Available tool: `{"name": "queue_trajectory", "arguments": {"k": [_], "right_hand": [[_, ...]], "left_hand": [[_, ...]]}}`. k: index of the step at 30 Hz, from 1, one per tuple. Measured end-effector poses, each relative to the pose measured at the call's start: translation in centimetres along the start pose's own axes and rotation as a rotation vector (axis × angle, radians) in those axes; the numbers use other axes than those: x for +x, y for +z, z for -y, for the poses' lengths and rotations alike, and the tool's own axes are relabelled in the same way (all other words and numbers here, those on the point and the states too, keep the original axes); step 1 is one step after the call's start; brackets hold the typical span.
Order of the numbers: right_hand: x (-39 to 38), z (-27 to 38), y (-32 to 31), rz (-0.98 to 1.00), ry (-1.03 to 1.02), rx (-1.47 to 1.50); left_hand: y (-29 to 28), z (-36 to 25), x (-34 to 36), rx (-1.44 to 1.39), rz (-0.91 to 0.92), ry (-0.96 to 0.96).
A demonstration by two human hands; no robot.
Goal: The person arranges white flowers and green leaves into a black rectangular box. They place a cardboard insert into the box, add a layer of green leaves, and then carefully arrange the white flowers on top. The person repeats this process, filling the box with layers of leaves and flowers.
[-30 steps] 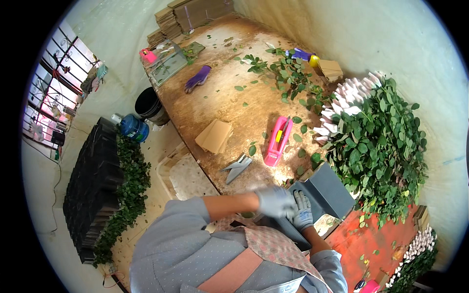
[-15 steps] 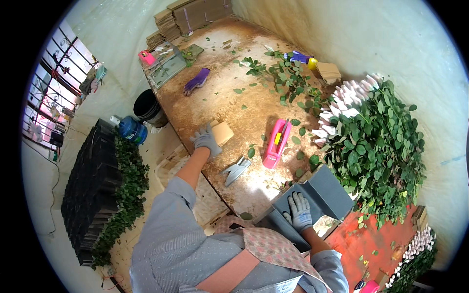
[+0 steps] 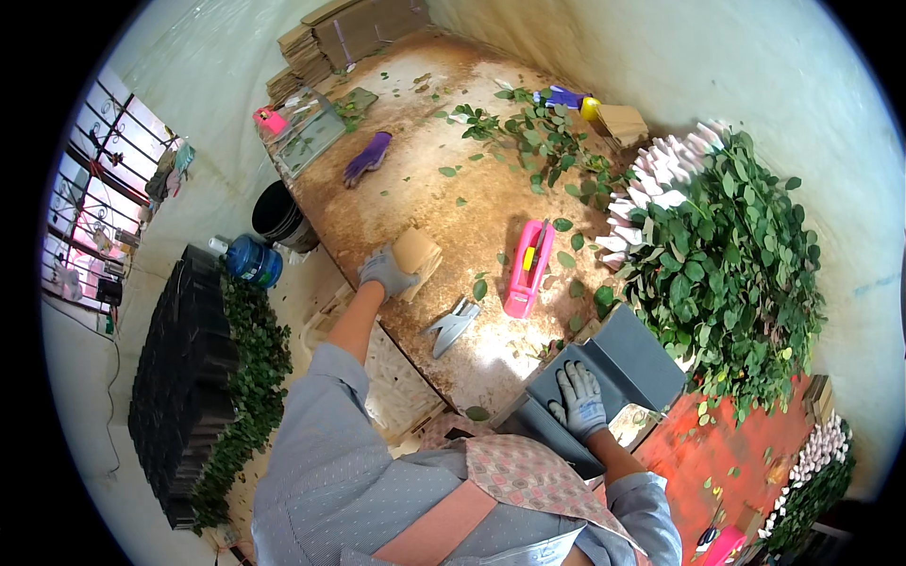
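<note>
My left hand, in a grey glove, grips the left side of a small stack of tan cardboard squares near the table's left edge. My right hand, also gloved, lies flat with fingers apart inside a dark grey angled trough at the front. Between the hands are a grey metal stapler and a pink tape dispenser. A large bundle of leafy stems with pale wrapped tips lies to the right of the trough.
Purple gloves, loose leafy stems and cardboard piles lie farther back on the worktable. Left of the table stand a black bucket, a blue water jug and dark crates with foliage. A red surface is at lower right.
My left hand has moved from beside my right hand up and left to the cardboard stack and now grips it. My right hand has stayed on the trough.
</note>
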State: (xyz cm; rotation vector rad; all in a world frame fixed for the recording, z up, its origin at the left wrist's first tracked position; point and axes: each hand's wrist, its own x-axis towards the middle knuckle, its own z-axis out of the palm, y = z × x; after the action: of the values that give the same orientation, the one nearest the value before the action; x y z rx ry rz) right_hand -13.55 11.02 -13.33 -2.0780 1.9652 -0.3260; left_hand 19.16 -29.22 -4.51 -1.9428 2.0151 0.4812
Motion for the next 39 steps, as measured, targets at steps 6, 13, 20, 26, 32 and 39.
{"name": "queue_trajectory", "arguments": {"k": [6, 13, 20, 26, 32, 39], "right_hand": [[-0.2, -0.1, -0.1, 0.014, 0.02, 0.023], [-0.3, -0.6, -0.4, -0.06, -0.006, 0.066], [-1.1, -1.5, -0.2, -0.137, 0.047, 0.189], [-1.3, -1.7, 0.0, -0.248, 0.092, 0.367], [-1.0, -0.3, -0.8, -0.128, 0.651, 1.393], [-1.5, -2.2, -1.2, 0.033, 1.133, 1.227]], "left_hand": [[-2.2, 0.0, -1.0, 0.064, -0.152, 0.007], [-8.1, -4.9, -11.6, -0.83, 0.002, 0.639], [8.1, -15.2, -17.3, -1.042, 0.602, 0.795], [16.7, -17.6, -16.0, -0.568, 0.862, 0.897], [16.2, -18.4, -15.4, -0.264, 0.66, 1.055], [12.7, -16.8, -15.2, -0.019, 0.844, 1.234]]}}
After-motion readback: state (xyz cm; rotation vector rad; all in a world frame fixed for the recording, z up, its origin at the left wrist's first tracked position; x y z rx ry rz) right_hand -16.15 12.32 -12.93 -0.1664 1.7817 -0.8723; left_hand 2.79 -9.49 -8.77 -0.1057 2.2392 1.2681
